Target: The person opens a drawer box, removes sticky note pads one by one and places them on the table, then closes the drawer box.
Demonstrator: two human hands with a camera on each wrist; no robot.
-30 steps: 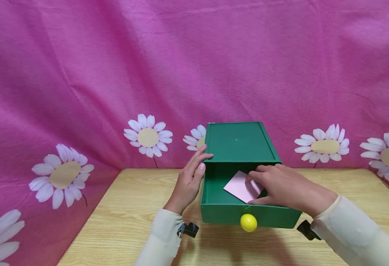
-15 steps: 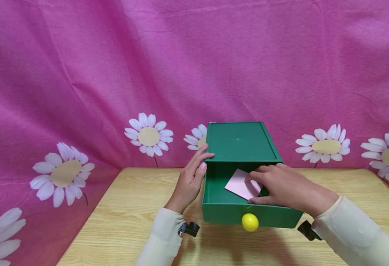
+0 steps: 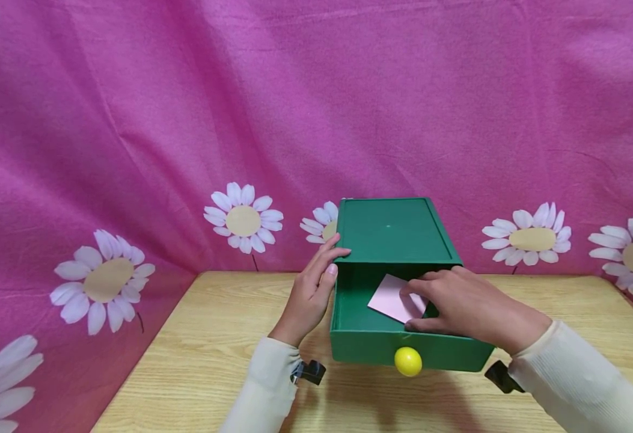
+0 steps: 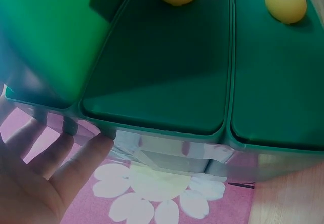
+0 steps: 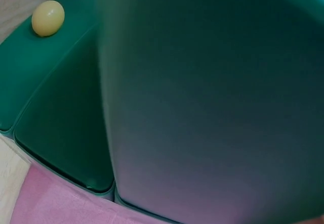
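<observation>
The left hand point(image 3: 306, 294) has its fingers straight and a bit spread. Its fingertips touch the side and top edge of a green box point(image 3: 389, 231). The box has drawers, and the top drawer point(image 3: 359, 347) is pulled out, just to the right of the left hand.

The right hand point(image 3: 464, 300) reaches down into that drawer from its right side. A pink card point(image 3: 389, 299) lies inside, partly under the right hand and a little to the left of it. The pointing finger bends over the card, and the thumb is at its near corner. The palm hides the rest, so one cannot tell if the right hand pinches the card or only touches it.

A round yellow knob point(image 3: 408, 361) sticks out of the drawer front, below and to the left of the right hand. The left wrist view shows two lower drawers point(image 4: 157, 57) near the left hand, each with a yellow ball knob point(image 4: 286, 1).

Each arm wears a cream sleeve point(image 3: 270, 368), with a black piece point(image 3: 311, 372) by the wrist. Under both hands is a wooden table point(image 3: 213, 337). Past the hands hangs a pink cloth point(image 3: 348, 108) with big white flowers point(image 3: 243, 221).
</observation>
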